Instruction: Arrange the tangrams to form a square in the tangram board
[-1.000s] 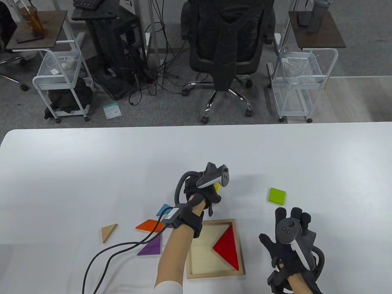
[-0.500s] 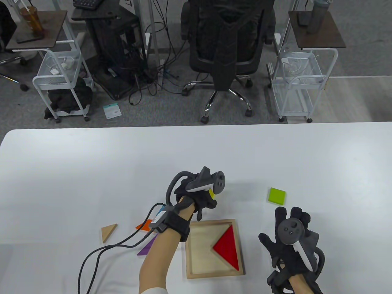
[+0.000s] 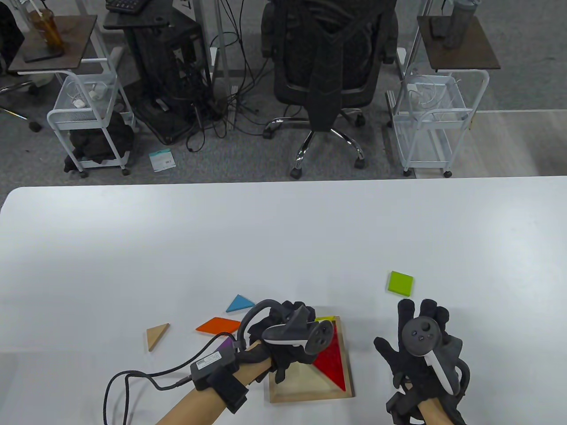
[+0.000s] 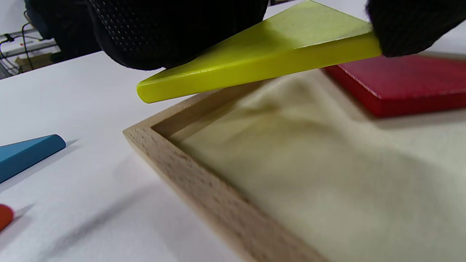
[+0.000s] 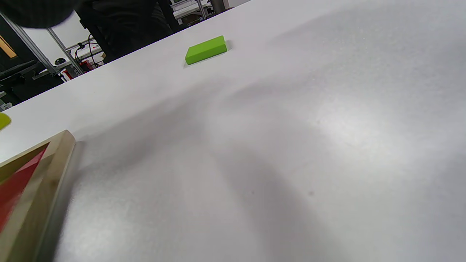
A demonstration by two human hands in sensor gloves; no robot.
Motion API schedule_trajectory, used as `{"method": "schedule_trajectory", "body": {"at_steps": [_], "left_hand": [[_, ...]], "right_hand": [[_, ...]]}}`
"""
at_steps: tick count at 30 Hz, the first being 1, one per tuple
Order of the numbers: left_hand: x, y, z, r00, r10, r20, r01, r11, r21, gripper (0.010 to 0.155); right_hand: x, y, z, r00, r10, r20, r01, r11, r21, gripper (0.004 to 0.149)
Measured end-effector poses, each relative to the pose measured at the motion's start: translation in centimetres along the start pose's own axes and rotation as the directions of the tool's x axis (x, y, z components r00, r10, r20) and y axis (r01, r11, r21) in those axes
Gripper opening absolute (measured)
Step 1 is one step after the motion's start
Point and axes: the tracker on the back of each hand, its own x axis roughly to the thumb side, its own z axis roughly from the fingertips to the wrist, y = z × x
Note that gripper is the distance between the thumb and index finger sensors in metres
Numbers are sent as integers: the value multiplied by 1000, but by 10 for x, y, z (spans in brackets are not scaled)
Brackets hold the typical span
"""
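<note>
The wooden tangram board (image 3: pixel 310 392) lies near the table's front edge with a red triangle (image 3: pixel 332 363) in its right half. My left hand (image 3: pixel 290 336) hovers over the board's far left part and pinches a yellow triangle (image 4: pixel 262 54), held tilted just above the frame (image 4: pixel 204 189). A sliver of the yellow triangle (image 3: pixel 325 318) shows past the tracker. My right hand (image 3: pixel 421 336) rests flat on the table right of the board, fingers spread, holding nothing. A green square (image 3: pixel 401 283) lies beyond it.
Left of the board lie a blue triangle (image 3: pixel 240 304), an orange parallelogram (image 3: pixel 217 326), a plain wooden triangle (image 3: pixel 156 335) and a partly hidden purple piece (image 3: pixel 227 344). The left wrist's cable (image 3: pixel 146 380) trails across the table's front left.
My left hand has carried the yellow triangle from beyond the board back toward me, to just over the board's far edge. The blue and orange pieces are uncovered. The right hand has stayed still.
</note>
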Motion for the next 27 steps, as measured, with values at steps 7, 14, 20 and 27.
{"method": "schedule_trajectory", "body": {"at_steps": [7,14,20,27], "left_hand": [[7,-3,-8,999,-49,12,50,998,-28,94],[9,-6,-15,998,-64,4,64,996,-61,93],[9,-5,-15,998,-59,3,59,996,-72,92],[8,-4,-17,999,-49,-10,47,993,-112,88]], "right_hand": [[0,0,1,1000,-3,-2,3,1000,5,91],[0,0,1,1000,-7,-1,7,1000,5,91],[-1,-1,1,1000,-7,-3,7,1000,8,91],[0,0,1,1000,0,-4,0,1000,9,91]]}}
